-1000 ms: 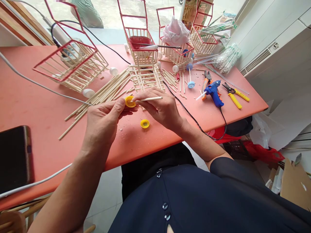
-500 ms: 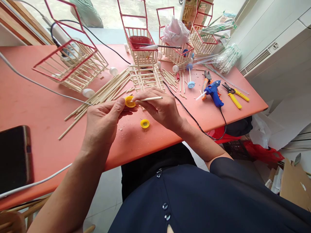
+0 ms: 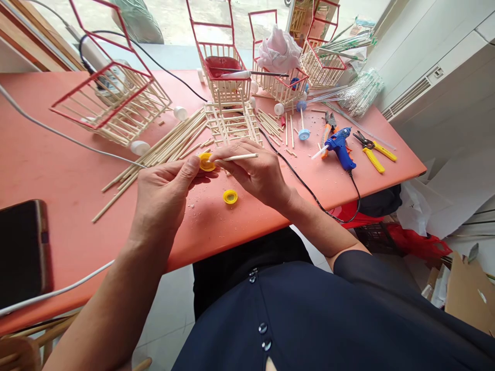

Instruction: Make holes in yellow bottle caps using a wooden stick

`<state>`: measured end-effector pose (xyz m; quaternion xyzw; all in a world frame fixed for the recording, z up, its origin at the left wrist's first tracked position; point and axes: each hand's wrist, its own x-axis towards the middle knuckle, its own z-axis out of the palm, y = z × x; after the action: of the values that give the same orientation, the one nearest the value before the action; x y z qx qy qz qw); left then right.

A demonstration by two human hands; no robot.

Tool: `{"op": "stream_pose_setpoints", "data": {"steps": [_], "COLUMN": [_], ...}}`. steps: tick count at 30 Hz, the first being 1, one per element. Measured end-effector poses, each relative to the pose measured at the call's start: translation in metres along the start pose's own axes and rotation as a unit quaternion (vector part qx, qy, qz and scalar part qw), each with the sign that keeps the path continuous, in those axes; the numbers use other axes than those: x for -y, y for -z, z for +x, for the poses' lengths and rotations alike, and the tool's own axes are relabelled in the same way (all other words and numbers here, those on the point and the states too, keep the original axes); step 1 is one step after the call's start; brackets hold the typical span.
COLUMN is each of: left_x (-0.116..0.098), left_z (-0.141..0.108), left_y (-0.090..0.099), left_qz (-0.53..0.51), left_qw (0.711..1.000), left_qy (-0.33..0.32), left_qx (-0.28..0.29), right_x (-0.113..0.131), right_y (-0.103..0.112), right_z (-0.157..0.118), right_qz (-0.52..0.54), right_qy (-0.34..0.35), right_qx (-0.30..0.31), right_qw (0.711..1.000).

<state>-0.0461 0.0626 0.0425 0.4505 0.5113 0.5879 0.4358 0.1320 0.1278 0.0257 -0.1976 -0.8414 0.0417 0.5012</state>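
My left hand [image 3: 164, 188] pinches a yellow cap [image 3: 207, 162] between thumb and fingers. Close on its right, my right hand [image 3: 257, 172] grips a short wooden stick [image 3: 244, 156], whose left part is hidden by the fingers near the cap. Whether stick and cap touch cannot be made out. A second yellow cap [image 3: 230, 197] lies on the pink table [image 3: 216, 226] just below the hands. Behind the hands stands a small frame of pale sticks [image 3: 232, 121], and long loose sticks [image 3: 170, 139] lie to its left.
Stick baskets with red rims, one at the left [image 3: 112, 103], stand along the back. A blue glue gun [image 3: 340, 149] with a black cord lies right of the hands, beside yellow-handled pliers [image 3: 374, 154] and orange-handled pliers [image 3: 328, 129]. A phone [image 3: 23, 252] rests at the left edge.
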Motion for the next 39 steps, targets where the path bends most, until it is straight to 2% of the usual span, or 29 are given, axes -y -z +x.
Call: {"op": "stream_pose_setpoints", "data": {"steps": [12,19,24,32,39], "left_x": [-0.0006,-0.0009,0.0001,-0.0029,-0.0018], "left_z": [-0.0004,0.0001,0.0000,-0.0009,-0.0008], "left_y": [0.0001,-0.0011,-0.0003,-0.0019,-0.0004], "left_qz": [0.001,-0.003,-0.001,0.000,-0.001], "left_qw": [1.000,1.000,1.000,1.000,1.000], "left_qy": [0.001,0.001,0.004,0.007,0.001], "left_qx": [-0.002,-0.005,-0.005,-0.010,-0.004], "right_x": [-0.0006,-0.0011,0.0002,-0.0014,-0.0019], "right_y": [-0.0005,-0.0006,0.0003,-0.0025,-0.0026], "right_z": [-0.0004,-0.0026,-0.0003,-0.0006,-0.0015], "right_qz": [-0.002,-0.032,0.001,0.007,-0.006], "right_qy": [0.004,-0.029,-0.011,0.010,0.001], "right_qx": [0.000,0.073,0.019,-0.010,0.004], "right_qw": [1.000,0.996,1.000,1.000,1.000]}}
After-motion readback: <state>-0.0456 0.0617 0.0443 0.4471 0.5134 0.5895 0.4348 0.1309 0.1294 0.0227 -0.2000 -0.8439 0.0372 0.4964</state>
